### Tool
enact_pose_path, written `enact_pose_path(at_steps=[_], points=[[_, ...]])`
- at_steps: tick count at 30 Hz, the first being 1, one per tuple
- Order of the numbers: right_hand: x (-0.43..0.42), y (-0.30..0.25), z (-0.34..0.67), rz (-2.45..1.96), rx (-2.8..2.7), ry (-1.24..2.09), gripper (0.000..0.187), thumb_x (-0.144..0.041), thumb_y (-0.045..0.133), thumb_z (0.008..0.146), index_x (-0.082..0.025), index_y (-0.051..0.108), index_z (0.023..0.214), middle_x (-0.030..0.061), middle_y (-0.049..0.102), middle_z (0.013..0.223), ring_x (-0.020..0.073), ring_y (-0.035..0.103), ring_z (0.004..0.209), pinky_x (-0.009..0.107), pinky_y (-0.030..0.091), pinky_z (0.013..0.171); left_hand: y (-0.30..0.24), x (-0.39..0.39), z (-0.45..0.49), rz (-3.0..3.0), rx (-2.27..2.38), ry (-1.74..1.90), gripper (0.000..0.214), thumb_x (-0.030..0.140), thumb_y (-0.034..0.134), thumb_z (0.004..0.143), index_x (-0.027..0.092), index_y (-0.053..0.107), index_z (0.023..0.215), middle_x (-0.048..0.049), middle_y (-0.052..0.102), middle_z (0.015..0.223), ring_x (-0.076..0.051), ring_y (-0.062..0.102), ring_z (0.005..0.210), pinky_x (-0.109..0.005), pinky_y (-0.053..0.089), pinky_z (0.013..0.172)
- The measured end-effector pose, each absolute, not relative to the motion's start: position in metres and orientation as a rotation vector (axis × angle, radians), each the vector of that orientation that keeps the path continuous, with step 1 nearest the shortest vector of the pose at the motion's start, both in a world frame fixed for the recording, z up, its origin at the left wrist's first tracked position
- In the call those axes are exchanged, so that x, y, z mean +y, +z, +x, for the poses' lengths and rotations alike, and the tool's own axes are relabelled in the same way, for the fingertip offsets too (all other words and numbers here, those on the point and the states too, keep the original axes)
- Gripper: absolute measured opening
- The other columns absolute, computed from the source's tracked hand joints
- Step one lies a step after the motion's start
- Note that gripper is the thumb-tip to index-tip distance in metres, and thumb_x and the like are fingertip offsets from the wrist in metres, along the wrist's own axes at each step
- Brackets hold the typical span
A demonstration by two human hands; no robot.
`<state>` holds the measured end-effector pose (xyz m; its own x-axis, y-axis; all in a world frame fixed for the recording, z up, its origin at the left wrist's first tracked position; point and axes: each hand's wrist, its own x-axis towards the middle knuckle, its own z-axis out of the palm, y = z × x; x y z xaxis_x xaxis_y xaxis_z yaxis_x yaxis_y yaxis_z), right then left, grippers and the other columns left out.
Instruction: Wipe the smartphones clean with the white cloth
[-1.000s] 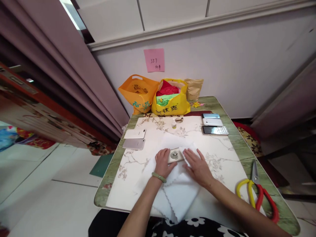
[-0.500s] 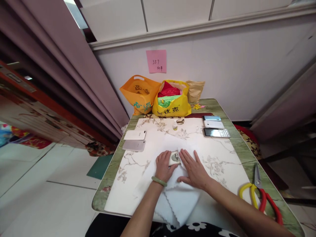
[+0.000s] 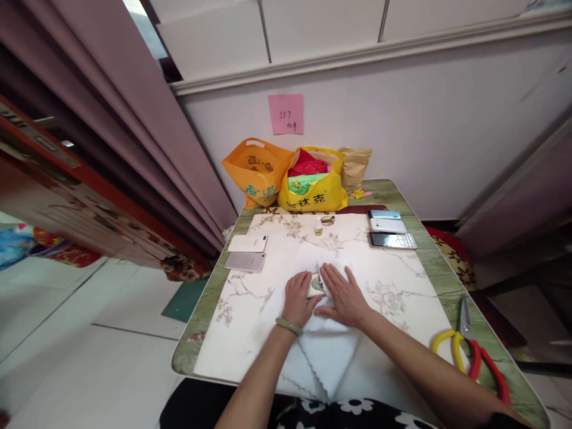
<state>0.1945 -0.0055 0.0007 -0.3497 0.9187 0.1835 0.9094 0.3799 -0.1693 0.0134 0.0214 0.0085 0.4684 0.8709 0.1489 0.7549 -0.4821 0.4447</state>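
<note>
A white cloth (image 3: pixel 328 357) with a scalloped edge lies on the table in front of me, over a small phone (image 3: pixel 316 283) with a ring holder on its back. My left hand (image 3: pixel 298 299), with a green bangle at the wrist, holds the phone's left end with curled fingers. My right hand (image 3: pixel 342 294) lies flat with fingers stretched out, pressing the cloth over the phone's right part. Only a small strip of the phone shows between the two hands.
Two phones (image 3: pixel 247 252) lie at the left of the white floral mat (image 3: pixel 393 286), three phones (image 3: pixel 388 229) at the far right. A small bottle (image 3: pixel 317 227) stands at the back. Orange (image 3: pixel 257 170) and yellow (image 3: pixel 313 179) bags stand against the wall. Red-and-yellow scissors (image 3: pixel 469 351) lie at the right edge.
My right hand has slid left across the phone with the cloth, so less of the phone shows. My left hand has stayed at the phone's left end.
</note>
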Motion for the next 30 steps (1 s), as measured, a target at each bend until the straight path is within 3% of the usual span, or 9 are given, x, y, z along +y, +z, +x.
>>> enact_pose_path(at_steps=[4,8,10,13,15,18,22,27,30], points=[[-0.023,0.003,0.201,-1.689,-2.336,0.112,0.1,-0.075,0.045,0.078,-0.009,0.023,0.15,0.02,0.034,0.15,0.036,0.031,0.135,0.052,0.019,0.108,0.033,0.046,0.008,2.582,1.125,0.321,0.055,0.035,0.067,0.079,0.022,0.05,0.131,-0.0128,0.054,0.131,-0.027,0.045,0.126,-0.049,0.029,0.11],[-0.04,0.003,0.205,-1.72,-2.292,0.128,0.088,-0.062,0.05,0.082,-0.012,0.025,0.15,0.0191,0.04,0.146,0.0364,0.039,0.129,0.051,0.025,0.104,0.058,0.072,0.005,2.663,0.987,0.162,0.041,0.016,0.06,0.081,0.034,0.059,0.118,-0.0033,0.051,0.137,-0.023,0.037,0.135,-0.047,0.023,0.113],[-0.046,0.001,0.208,-1.696,-2.281,0.115,0.074,-0.051,0.048,0.088,-0.015,0.027,0.15,0.0158,0.042,0.146,0.0337,0.041,0.129,0.049,0.025,0.105,0.061,0.072,0.007,2.634,1.058,0.224,0.041,0.014,0.062,0.077,0.032,0.06,0.115,-0.0042,0.051,0.136,-0.023,0.041,0.13,-0.043,0.032,0.107],[-0.049,-0.003,0.214,-1.66,-2.235,0.112,0.056,-0.033,0.04,0.093,-0.021,0.032,0.148,0.0093,0.045,0.146,0.027,0.044,0.129,0.047,0.024,0.107,0.054,0.057,0.019,2.546,1.199,0.345,0.032,0.033,0.067,0.076,0.024,0.061,0.106,-0.0073,0.059,0.116,-0.023,0.054,0.109,-0.037,0.043,0.092],[-0.047,-0.005,0.219,-1.629,-2.163,0.143,0.048,-0.028,0.037,0.095,-0.024,0.039,0.144,0.0062,0.049,0.142,0.0229,0.047,0.127,0.046,0.024,0.109,0.047,0.045,0.03,2.477,1.363,0.347,0.026,0.042,0.061,0.081,0.022,0.061,0.096,-0.0066,0.061,0.102,-0.022,0.058,0.095,-0.034,0.046,0.081],[-0.04,-0.002,0.229,-1.615,-1.945,0.198,0.041,-0.03,0.034,0.098,-0.025,0.048,0.136,0.0054,0.06,0.131,0.0213,0.054,0.12,0.045,0.03,0.108,0.039,0.036,0.044,2.373,1.602,0.288,0.025,0.038,0.044,0.092,0.022,0.062,0.088,-0.0052,0.063,0.094,-0.019,0.061,0.082,-0.031,0.044,0.069],[-0.033,0.006,0.235,-1.628,-1.756,0.071,0.047,-0.034,0.033,0.098,-0.02,0.04,0.143,0.0112,0.059,0.131,0.0251,0.053,0.122,0.047,0.035,0.105,0.038,0.033,0.052,2.252,1.793,0.211,0.034,0.036,0.037,0.094,0.022,0.065,0.082,-0.0052,0.066,0.087,-0.02,0.063,0.079,-0.031,0.042,0.066],[-0.034,0.009,0.222,-1.381,-2.409,0.08,0.071,-0.053,0.041,0.094,-0.018,0.018,0.152,0.0123,0.036,0.15,0.0272,0.034,0.138,0.051,0.018,0.114,0.043,0.033,0.043,2.28,1.668,0.274,0.038,0.041,0.035,0.094,0.023,0.064,0.078,-0.0044,0.065,0.082,-0.02,0.063,0.076,-0.031,0.044,0.066],[-0.032,0.007,0.215,-1.38,-2.516,0.063,0.085,-0.065,0.039,0.089,-0.014,0.013,0.152,0.016,0.027,0.153,0.0299,0.029,0.14,0.054,0.007,0.115,0.038,0.035,0.03,2.339,1.51,0.421,0.027,0.044,0.049,0.088,0.021,0.063,0.092,-0.008,0.065,0.101,-0.022,0.061,0.097,-0.035,0.047,0.082]])
